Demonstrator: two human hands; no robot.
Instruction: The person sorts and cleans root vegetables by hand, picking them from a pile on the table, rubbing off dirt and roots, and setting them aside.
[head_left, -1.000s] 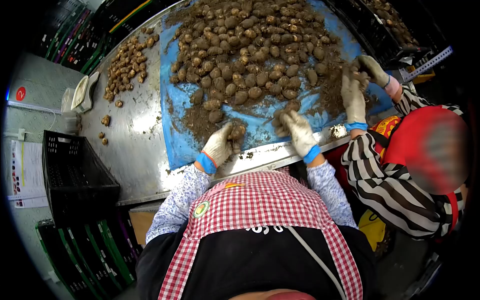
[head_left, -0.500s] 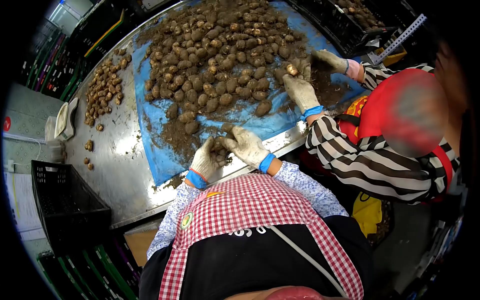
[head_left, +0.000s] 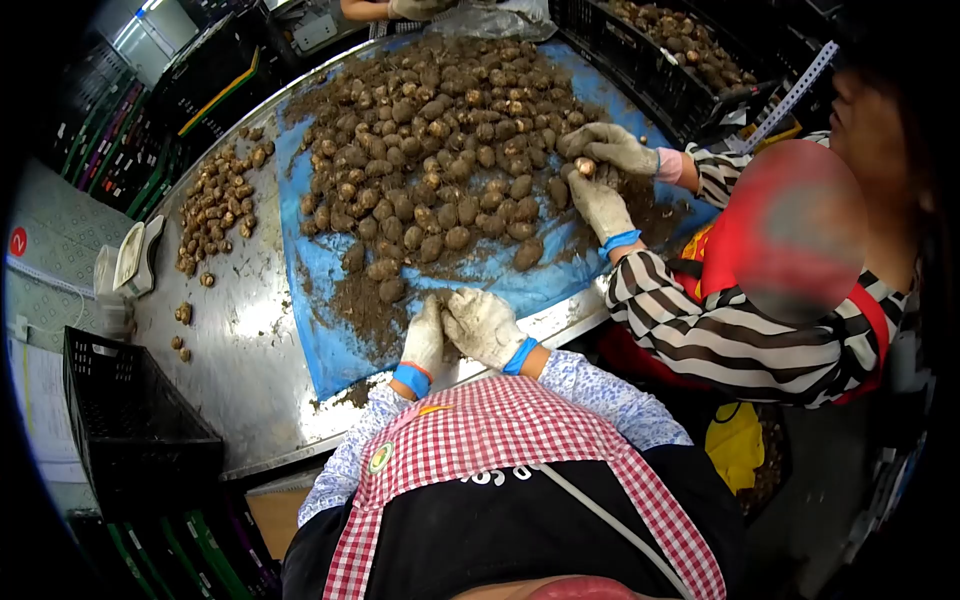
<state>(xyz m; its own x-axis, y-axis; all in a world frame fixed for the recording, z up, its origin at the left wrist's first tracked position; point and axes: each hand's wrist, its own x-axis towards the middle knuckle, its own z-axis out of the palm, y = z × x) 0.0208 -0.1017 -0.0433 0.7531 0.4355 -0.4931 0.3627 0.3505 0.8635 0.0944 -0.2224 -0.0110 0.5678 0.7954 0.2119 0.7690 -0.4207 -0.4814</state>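
Note:
My left hand (head_left: 424, 338), in a dirty white work glove with a blue cuff band, is closed at the table's near edge. Fingers curled, my right hand (head_left: 484, 326) meets it from the right in a matching glove. Something brown shows between the two hands, but the gloves hide most of it. Just beyond them, dark soil and root hairs lie on a blue plastic sheet (head_left: 330, 355). A large heap of soil-covered small taro roots (head_left: 430, 150) spreads across the sheet, its nearest roots close to my fingertips.
At right, a co-worker's gloved hands (head_left: 603, 195) hold a partly pale taro. Cleaner taros (head_left: 215, 205) lie on the metal table (head_left: 225, 390) at left, beside a white scale (head_left: 135, 255). Black crates stand at near left (head_left: 140, 420) and far right (head_left: 670, 85). Another person's arm shows at the far edge.
My hands have drawn closer together, and the left fingers have gone from cupped to closed. The co-worker's farther hand has come in to the taro. The view has shifted slightly.

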